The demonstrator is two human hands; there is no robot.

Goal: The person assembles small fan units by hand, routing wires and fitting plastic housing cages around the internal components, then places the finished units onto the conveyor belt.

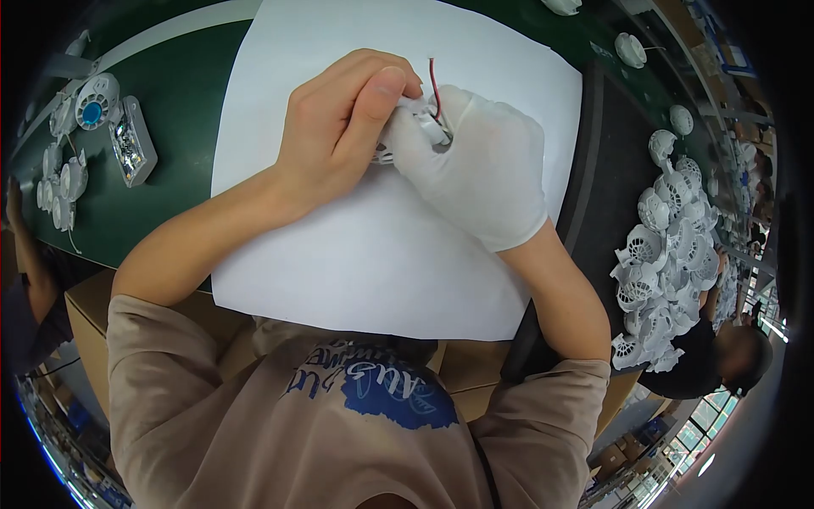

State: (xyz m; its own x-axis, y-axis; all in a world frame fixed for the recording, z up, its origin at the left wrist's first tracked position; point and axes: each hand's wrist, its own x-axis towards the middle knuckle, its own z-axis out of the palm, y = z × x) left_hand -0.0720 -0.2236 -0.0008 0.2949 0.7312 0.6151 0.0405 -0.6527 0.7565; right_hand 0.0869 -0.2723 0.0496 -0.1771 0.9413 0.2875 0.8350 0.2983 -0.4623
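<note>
Over the white sheet (356, 254), both hands close around a small white plastic part (431, 127) with slotted openings. A red and dark wire (434, 81) stands up from it. My left hand (331, 127) is bare, its fingers curled and its thumb pressed along the part's left side. In a white glove, my right hand (475, 161) grips the right side of the same piece. The fingers and palms hide much of the part, so its full shape cannot be made out.
A green table (186, 93) lies under the sheet. On the left are a white unit with a blue centre (95, 109), a clear-covered unit (132, 144) and several wired white pieces (64, 187). Right of a black strip (585, 170), vented white shells (670, 254) are piled near another person (699, 360).
</note>
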